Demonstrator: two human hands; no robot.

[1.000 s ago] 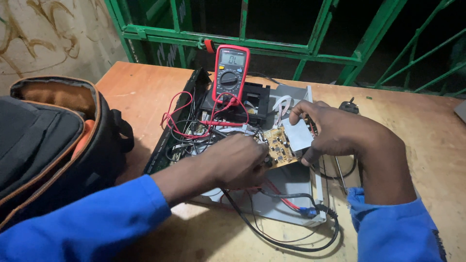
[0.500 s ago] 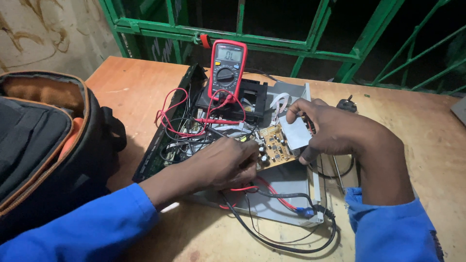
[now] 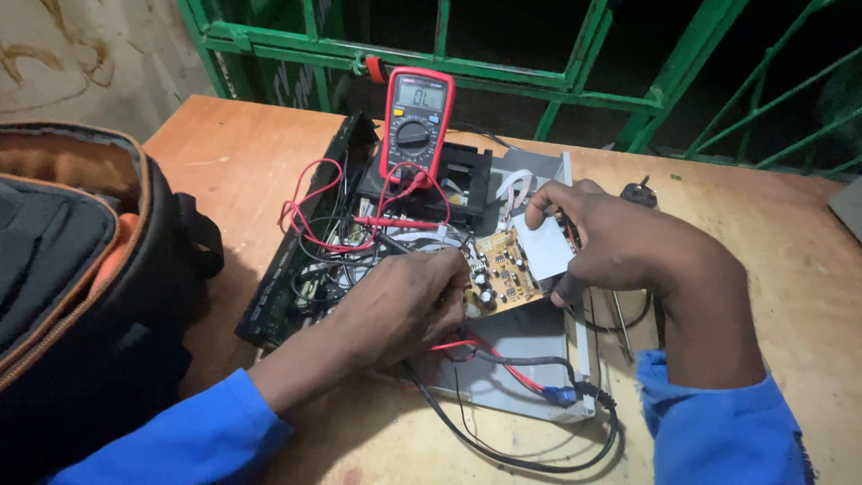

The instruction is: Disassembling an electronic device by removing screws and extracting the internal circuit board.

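While our view has drifted slightly since a second ago, the work itself has barely shifted, and we read the scene from the left. At the far left the black and orange bag sits open on the wooden desk, well apart from the hands. Next comes the opened device chassis, with red and black leads tangled over it and a red multimeter propped upright on a black drive unit behind. Our left hand has slid back a little from the board's middle to its lower left edge, and its fingers are curled and pressed against that edge; we cannot tell whether they pinch a probe or only the board, since the hand hides their tips. The small tan circuit board is lifted and tilted above the grey metal tray, between the two hands. Our right hand keeps its place, with fingers closed over the board's right side and a grey plate beside it. We judge that the board remains held steady for probing, not yet set down. Further right a black cable loops over the desk, and a dark plug lies beyond the right hand.
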